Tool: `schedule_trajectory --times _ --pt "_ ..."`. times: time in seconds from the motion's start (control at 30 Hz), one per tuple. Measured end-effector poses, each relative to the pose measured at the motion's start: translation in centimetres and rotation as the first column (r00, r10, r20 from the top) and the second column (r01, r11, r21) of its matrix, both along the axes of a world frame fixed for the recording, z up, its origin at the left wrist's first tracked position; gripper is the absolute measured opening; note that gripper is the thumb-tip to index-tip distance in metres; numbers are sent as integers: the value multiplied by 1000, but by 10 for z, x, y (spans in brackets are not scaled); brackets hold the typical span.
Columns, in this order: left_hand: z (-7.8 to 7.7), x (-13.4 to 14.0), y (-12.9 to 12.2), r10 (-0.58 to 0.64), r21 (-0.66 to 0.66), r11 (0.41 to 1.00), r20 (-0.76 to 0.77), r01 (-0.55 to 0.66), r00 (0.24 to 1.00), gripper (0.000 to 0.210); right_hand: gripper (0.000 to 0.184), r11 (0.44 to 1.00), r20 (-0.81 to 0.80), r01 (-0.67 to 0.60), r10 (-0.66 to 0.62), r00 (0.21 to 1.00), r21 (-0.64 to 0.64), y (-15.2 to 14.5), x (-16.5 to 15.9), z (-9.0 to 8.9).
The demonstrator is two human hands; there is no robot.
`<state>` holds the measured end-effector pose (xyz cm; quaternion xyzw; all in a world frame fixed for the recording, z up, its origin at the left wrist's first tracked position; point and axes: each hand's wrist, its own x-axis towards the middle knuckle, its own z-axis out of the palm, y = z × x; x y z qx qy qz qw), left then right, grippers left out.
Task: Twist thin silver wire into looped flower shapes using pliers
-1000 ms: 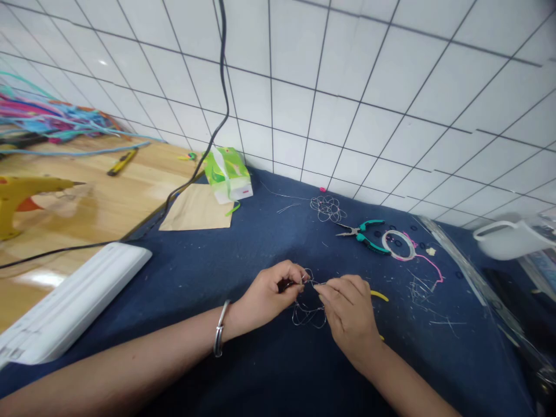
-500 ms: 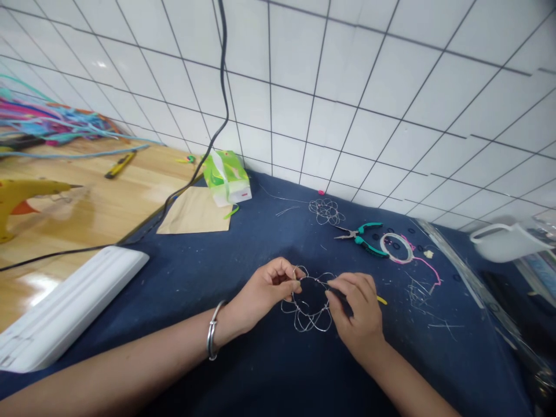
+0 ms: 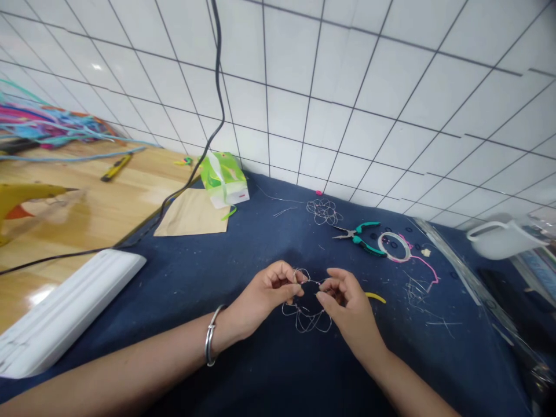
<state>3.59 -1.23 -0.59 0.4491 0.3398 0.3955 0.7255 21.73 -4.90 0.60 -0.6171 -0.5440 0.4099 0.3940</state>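
A flower-shaped wire ring (image 3: 309,324) with looped petals hangs between both hands, just above the dark blue cloth. My left hand (image 3: 273,288) pinches its left side between thumb and fingers; a silver bangle (image 3: 210,336) circles that wrist. On the opposite side, my right hand (image 3: 350,298) is closed on the ring's upper right edge, its fingers hiding part of the wire. Behind that hand a yellow curved piece (image 3: 376,297) pokes out. Farther back lies a second wire flower (image 3: 324,212), and near it pliers with teal handles (image 3: 360,237) rest with their handles spread.
Right of the pliers are a white ring-shaped spool (image 3: 394,247), pink wire (image 3: 430,267) and wire scraps (image 3: 417,292). A white pitcher (image 3: 504,240) stands far right. Leftward are a green tissue pack (image 3: 223,176), brown paper (image 3: 191,214), a white power strip (image 3: 73,313), a black cable (image 3: 217,75) and a yellow glue gun (image 3: 26,200).
My right hand has shifted left along the ring's upper edge, with its fingers curled closer to my left hand. More of the yellow piece now shows. My left hand keeps its pinch.
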Motion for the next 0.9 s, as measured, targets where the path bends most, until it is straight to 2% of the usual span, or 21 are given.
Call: schedule_trajectory --times 0.1,0.2,0.4,0.6,0.8,0.9 --pt "2 1 -2 -31 -14 999 24 31 999 12 21 995 -68 -84 81 994 -48 -2 -1 7" --pt "4 1 -2 -58 -43 997 61 61 996 10 13 993 -54 -106 103 993 -56 -2 -1 9" --pt "7 2 -3 -78 -159 982 172 106 982 7 10 990 7 -129 129 992 -53 -1 0 7" --pt "7 3 -4 -56 -185 978 200 93 978 8 9 992 119 -117 110 987 54 0 1 4" --pt "6 4 -5 -54 -206 974 185 92 981 8 11 985 181 -160 147 972 62 0 0 8" --pt "6 7 -6 -65 -188 977 173 98 983 15 13 985 210 -160 143 967 66 -1 0 7"
